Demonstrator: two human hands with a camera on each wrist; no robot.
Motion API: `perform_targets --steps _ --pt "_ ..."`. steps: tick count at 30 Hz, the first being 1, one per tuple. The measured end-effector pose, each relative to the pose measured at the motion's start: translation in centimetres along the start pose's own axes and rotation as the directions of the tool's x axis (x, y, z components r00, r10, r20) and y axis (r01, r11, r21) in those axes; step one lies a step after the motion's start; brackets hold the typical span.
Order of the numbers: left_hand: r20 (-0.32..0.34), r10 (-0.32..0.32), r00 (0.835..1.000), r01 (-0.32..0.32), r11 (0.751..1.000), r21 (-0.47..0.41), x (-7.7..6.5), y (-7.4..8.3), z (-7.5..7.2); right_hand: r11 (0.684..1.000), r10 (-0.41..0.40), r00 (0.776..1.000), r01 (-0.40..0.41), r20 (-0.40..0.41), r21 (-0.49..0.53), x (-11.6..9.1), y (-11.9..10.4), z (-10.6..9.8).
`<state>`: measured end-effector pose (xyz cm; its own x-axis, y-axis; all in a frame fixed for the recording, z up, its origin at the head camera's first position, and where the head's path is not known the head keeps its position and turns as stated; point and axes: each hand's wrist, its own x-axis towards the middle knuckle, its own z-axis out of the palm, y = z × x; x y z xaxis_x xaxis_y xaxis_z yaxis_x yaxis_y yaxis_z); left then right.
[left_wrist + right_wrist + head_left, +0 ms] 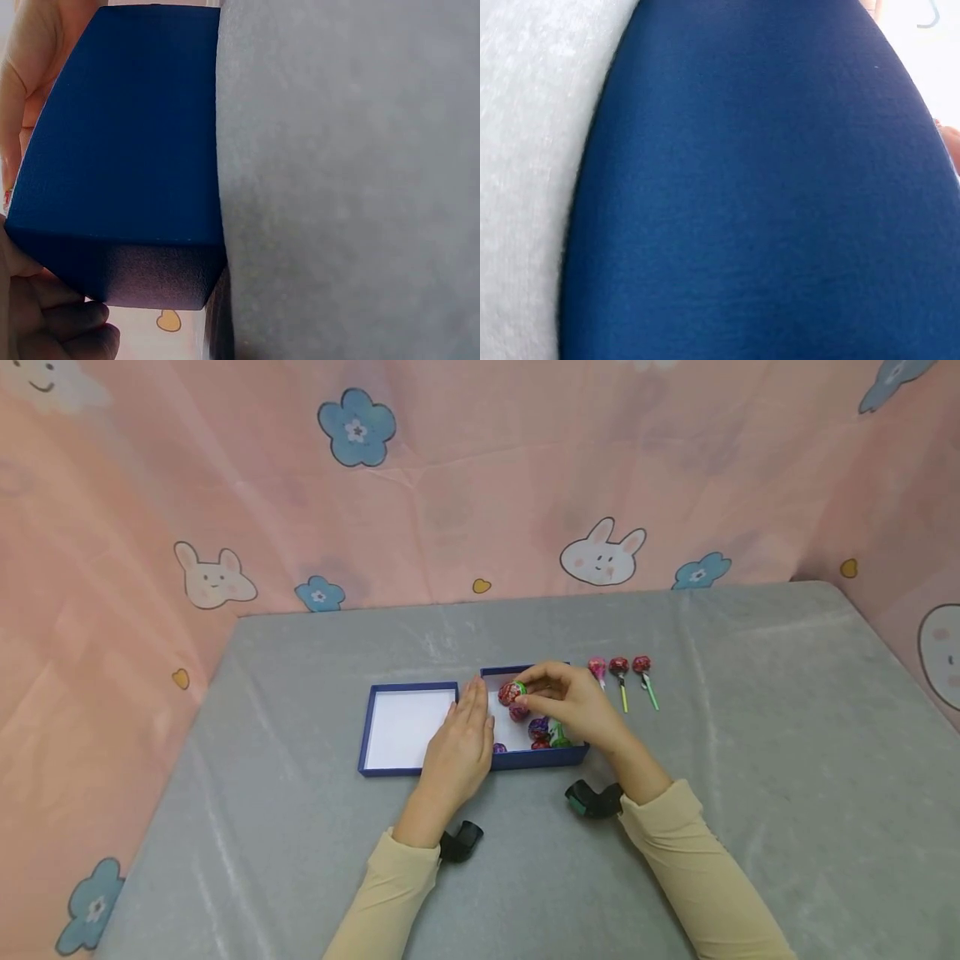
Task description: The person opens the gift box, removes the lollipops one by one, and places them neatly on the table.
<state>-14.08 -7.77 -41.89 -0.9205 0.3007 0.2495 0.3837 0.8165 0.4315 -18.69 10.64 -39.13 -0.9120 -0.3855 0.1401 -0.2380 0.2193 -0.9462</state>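
Observation:
A blue box with a white inside stands on the grey table and holds several wrapped lollipops. My left hand lies along the box's left side, its fingers straight and pointing away from me. Between the thumb and fingers of my right hand is a lollipop with a red and green wrapper, over the back left part of the box. The blue box wall fills much of the left wrist view, with fingers by its corner. In the right wrist view, the box wall hides most of the right hand.
A blue-rimmed white lid or tray lies open side up, left of the box. Three lollipops are lined up on the table at the box's back right. Behind the table hangs a pink patterned cloth.

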Motion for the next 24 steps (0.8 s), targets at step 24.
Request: perform_targets --steps 24 --pt "-0.016 0.011 1.0 -0.011 1.0 -0.01 0.04 -0.05 0.07 0.981 -0.056 0.998 0.059 -0.023 0.182 -0.12 0.35 -0.6"
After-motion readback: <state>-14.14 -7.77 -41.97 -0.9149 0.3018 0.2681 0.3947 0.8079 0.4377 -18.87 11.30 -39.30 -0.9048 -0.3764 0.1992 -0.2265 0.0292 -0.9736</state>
